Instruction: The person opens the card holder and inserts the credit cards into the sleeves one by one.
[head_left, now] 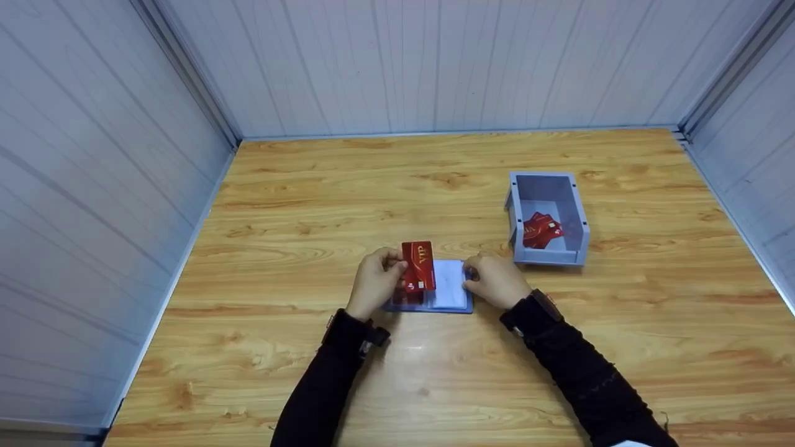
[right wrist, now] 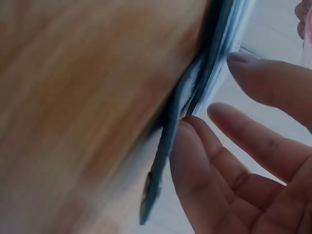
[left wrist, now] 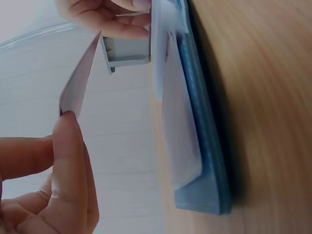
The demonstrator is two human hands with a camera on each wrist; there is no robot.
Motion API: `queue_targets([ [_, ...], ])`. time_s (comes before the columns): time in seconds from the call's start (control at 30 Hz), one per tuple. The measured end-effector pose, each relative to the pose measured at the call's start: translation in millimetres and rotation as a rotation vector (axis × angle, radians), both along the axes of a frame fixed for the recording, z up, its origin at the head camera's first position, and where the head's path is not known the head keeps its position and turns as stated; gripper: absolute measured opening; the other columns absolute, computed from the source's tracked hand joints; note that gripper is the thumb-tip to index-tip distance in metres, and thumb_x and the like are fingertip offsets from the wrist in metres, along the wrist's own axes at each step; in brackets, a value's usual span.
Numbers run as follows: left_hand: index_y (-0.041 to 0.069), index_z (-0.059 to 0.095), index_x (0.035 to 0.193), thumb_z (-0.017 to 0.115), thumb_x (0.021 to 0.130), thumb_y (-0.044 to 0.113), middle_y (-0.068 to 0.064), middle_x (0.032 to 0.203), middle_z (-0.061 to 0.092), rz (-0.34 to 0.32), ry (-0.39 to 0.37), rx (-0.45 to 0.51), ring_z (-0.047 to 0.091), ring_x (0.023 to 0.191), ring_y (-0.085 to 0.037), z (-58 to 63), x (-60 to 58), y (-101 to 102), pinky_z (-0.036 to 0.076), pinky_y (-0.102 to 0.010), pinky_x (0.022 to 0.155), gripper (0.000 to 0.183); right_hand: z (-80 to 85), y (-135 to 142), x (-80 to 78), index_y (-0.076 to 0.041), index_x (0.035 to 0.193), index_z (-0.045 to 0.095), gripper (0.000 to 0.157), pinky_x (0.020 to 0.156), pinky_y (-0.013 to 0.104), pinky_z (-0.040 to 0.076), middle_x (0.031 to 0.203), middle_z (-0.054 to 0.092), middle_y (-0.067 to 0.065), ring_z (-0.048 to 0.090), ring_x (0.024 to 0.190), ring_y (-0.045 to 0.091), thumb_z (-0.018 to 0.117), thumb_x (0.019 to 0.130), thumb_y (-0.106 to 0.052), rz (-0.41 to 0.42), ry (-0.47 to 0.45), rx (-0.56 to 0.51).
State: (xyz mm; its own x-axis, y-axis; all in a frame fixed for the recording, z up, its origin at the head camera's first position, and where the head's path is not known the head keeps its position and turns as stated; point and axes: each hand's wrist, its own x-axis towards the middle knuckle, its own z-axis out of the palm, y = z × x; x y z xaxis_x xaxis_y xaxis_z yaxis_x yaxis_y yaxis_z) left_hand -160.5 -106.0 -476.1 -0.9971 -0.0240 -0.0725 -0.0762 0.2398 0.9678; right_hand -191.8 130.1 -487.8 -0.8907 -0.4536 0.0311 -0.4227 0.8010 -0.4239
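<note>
A wood-grain worktop [head_left: 348,186] carries everything. The grey storage bin [head_left: 549,256] stands to the right, beyond the right hand [head_left: 497,279], with several red cards [head_left: 541,231] lying overlapped inside it. The blue card holder [head_left: 447,310] lies open nearer the person, its pale plastic sleeves [left wrist: 180,131] uppermost and partly lifted. The right hand is at the holder's right edge, fingers loosely bent and thumb apart from them by a narrow gap; a fingertip meets the small closure tab [right wrist: 161,161], or sits just beside it. The left hand [head_left: 376,279] pinches the red VIP card [head_left: 418,266] by its left edge, tilted above the holder's left part and clear of the sleeves.

The step in hand looks to be bringing this card to a sleeve. The next move would seem to call for steadying the holder, parting a sleeve's mouth and lining the card's edge up with it.
</note>
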Motion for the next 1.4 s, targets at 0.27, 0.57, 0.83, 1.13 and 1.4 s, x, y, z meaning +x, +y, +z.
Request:
queue_targets([
  [0.27,-0.005,0.064,0.098,0.061,0.090,-0.001,-0.006,0.081,0.062,-0.001,-0.088,-0.089,0.059,0.060,-0.010,-7.9,-5.7,-5,0.057,-0.027,0.060,0.009,3.2,-2,0.7,-0.006,0.099,0.075,0.022,0.079,0.042,0.050,0.093,0.070,0.010,0.062,0.086,0.024,0.075,0.081,-0.020,-0.007,-0.021,0.033],
  [0.57,-0.007,0.061,0.105,0.059,0.091,-0.001,-0.012,0.091,0.064,-0.038,-0.179,-0.092,0.062,0.063,-0.012,-11.6,-7.6,-4,0.059,-0.026,0.062,0.015,2.6,-2,1.2,-0.006,0.101,0.076,0.024,0.081,0.043,0.050,0.095,0.070,0.010,0.063,0.088,0.025,0.075,0.082,-0.021,-0.007,-0.028,0.036],
  [0.83,-0.005,0.058,0.098,0.059,0.091,-0.002,-0.008,0.086,0.060,-0.093,-0.189,-0.054,0.062,0.064,-0.013,-11.0,-5.2,-1,0.060,-0.027,0.062,0.008,1.4,-2,0.7,-0.006,0.098,0.076,0.021,0.080,0.043,0.049,0.094,0.072,0.010,0.063,0.087,0.024,0.075,0.081,-0.019,0.000,-0.010,0.027],
  [1.13,-0.006,0.057,0.098,0.056,0.090,-0.002,-0.007,0.084,0.059,-0.068,-0.166,-0.070,0.065,0.063,-0.014,-11.5,-4.6,0,0.060,-0.027,0.062,0.009,0.2,-1,0.8,-0.007,0.094,0.076,0.018,0.080,0.043,0.047,0.093,0.072,0.009,0.062,0.086,0.025,0.075,0.079,-0.017,0.018,0.016,0.017],
  [1.4,-0.005,0.055,0.093,0.057,0.089,-0.003,-0.004,0.075,0.057,-0.106,-0.211,-0.076,0.061,0.056,-0.010,-12.1,-3.8,3,0.058,-0.025,0.056,0.005,0.2,-2,0.3,-0.007,0.092,0.076,0.016,0.075,0.042,0.047,0.087,0.072,0.008,0.060,0.080,0.023,0.075,0.080,-0.018,0.022,0.012,0.016],
])
